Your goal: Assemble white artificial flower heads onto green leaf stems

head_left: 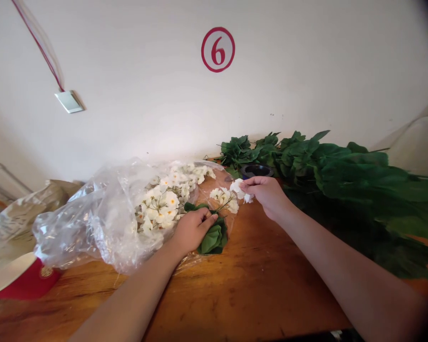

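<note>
A: So, where are things?
B: Right hand point(266, 195) pinching a white artificial blossom point(239, 190). Left hand point(194, 230) curled over green fabric leaves point(212, 240) on the bench point(264, 285), grip unclear.
A: Left over?
B: More white blooms point(160, 204) in a clear plastic bag point(103, 213), green leaf stems point(328, 166) piled right. Only legible mark: red-ringed 6 point(218, 49) on the wall.

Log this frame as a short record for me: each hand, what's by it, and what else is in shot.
Left hand: resting over a green artificial leaf; whether it grips is unclear.
Right hand: fingers pinching a white artificial flower.
Things nearby: clear plastic bag around white artificial flowers.
Rest: wooden table; pile of green artificial leaves; black round dish; red-circled 6 on the wall.
</note>
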`<state>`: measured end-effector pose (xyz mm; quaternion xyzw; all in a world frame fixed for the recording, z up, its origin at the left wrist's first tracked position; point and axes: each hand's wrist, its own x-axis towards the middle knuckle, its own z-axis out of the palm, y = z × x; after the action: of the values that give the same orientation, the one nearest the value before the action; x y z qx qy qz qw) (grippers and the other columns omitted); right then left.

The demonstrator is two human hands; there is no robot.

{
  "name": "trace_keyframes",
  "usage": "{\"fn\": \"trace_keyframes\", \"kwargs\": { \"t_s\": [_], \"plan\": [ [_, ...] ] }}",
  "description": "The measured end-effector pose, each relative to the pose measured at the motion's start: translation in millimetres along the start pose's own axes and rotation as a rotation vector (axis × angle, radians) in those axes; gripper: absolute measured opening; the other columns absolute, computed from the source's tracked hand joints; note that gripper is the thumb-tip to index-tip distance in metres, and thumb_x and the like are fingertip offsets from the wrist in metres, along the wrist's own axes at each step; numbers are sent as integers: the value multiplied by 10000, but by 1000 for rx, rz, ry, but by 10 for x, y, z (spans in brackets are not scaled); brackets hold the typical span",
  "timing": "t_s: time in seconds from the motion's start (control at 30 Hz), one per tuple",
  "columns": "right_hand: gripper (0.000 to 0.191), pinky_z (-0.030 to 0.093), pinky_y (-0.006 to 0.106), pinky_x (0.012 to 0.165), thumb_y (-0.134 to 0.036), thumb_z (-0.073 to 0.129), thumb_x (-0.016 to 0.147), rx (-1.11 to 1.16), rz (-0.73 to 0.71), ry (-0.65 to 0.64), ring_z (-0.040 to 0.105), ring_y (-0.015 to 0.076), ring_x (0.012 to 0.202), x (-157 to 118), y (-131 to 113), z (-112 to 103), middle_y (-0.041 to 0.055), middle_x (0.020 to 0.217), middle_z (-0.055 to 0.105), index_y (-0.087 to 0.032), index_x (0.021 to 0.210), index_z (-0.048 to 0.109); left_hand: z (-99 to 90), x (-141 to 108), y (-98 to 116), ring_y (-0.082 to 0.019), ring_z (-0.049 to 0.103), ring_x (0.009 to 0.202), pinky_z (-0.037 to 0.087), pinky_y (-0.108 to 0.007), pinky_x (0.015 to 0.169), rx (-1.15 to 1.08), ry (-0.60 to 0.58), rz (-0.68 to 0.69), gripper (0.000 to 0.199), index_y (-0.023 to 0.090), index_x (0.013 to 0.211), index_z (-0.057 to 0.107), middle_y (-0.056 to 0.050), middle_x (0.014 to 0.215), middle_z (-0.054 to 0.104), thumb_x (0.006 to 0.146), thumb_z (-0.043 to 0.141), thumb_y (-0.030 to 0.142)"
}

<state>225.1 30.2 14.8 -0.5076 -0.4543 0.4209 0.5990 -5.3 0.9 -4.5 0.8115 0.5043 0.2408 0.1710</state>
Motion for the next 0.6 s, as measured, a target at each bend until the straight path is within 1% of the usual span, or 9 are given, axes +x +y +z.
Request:
{"fn": "trace_keyframes", "kwargs": {
  "t_s": [0.2,0.37,0.6],
  "plan": [
    [221,395,246,490,-259,792,529,54,-12,-1,486,96,511,-21,-53,-23,45,641,657,-131,690,714,5,-2,-5,-146,521,611,333,-260,584,-3,10,-1,401,199,669,498,16,618,553,911,408,506],
    [214,390,249,488,-255,791,543,64,1,-1,482,93,493,-20,-46,-24,33,621,649,-136,703,715,11,2,-16,-141,520,601,332,-257,584,2,19,6,408,200,674,471,23,610,541,921,393,515],
    [203,401,247,502,-243,778,563,49,11,-6,515,105,535,-24,-20,8,47,666,663,-135,723,715,18,7,-25,-142,517,613,328,-254,585,26,17,20,411,201,680,473,22,624,540,930,382,514]
  ]
}}
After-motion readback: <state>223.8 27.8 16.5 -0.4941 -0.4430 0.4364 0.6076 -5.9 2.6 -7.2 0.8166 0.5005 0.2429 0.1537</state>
